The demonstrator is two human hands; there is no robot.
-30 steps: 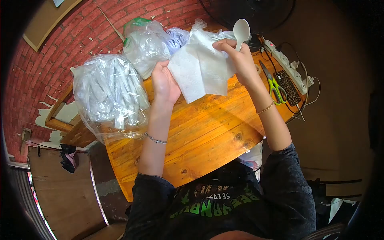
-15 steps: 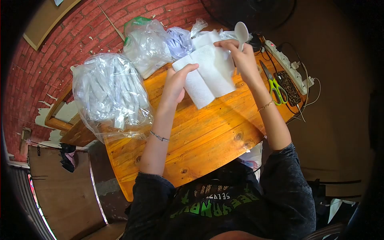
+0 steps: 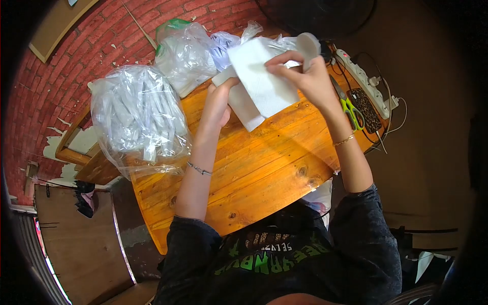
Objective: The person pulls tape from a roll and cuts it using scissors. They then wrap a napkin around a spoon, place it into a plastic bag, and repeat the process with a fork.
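— Napkin [image 3: 262,86], white paper, held up over the far half of the round wooden counter [image 3: 264,170]: who has it, and how?

— A seated person in a dark printed shirt [image 3: 269,254], at the counter's near edge. Working outward, the left hand [image 3: 216,104] has its grip curled shut round the napkin's rolled lower-left end. The right hand [image 3: 305,76] pinches the upper fold between thumb and fingertips. Thin bracelets [image 3: 199,169] circle both wrists.

— Anything inside the paper?

— A white plastic spoon [image 3: 308,43]. Only its bowl shows, above the right hand. The handle is hidden by the paper, so how much is covered cannot be told.

— How would it handle?

— Light and limp, by the look of it, and easy to tear or unroll. The firm places to hold are the rolled end and the spot where the paper lies against the spoon. The spoon looks stiff, light and probably slick.

— And beyond the hands?

— At the counter's left edge is a large clear bag [image 3: 137,114] stuffed with pale pieces. At the far edge is a second bag [image 3: 185,51], just beside the napkin. Along the right edge, well apart from the paper, lie green-handled scissors [image 3: 348,107], a spotted pouch [image 3: 370,114] and a white power strip [image 3: 363,78].
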